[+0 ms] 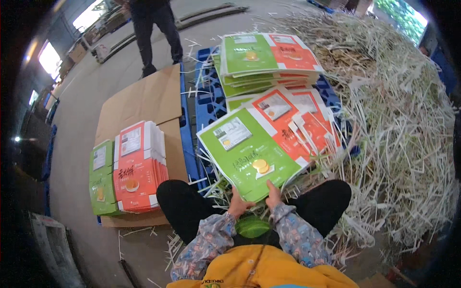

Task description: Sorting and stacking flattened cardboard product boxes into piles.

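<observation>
My left hand (pixel 238 203) grips the near left corner of a printed cardboard sheet (pixel 225 152), green on one part and red on the other. On the near right edge of the same sheet, my right hand (pixel 273 196) is closed with the thumb on top. The sheet lies tilted in front of my knees, and other red-and-green sheets show beneath its far side. Whether I hold one layer or several cannot be told. Behind it rises a stack of similar sheets (pixel 249 55) on a blue plastic pallet (pixel 205 91).
At the left, a pile of red cut pieces (pixel 130 165) stands beside green cut pieces (pixel 102 177) on flat brown cardboard (pixel 139 108). Pale paper strips (pixel 398 125) heap up at the right. A person (pixel 156 29) in dark trousers stands at the far left, near a pallet truck (pixel 115 48).
</observation>
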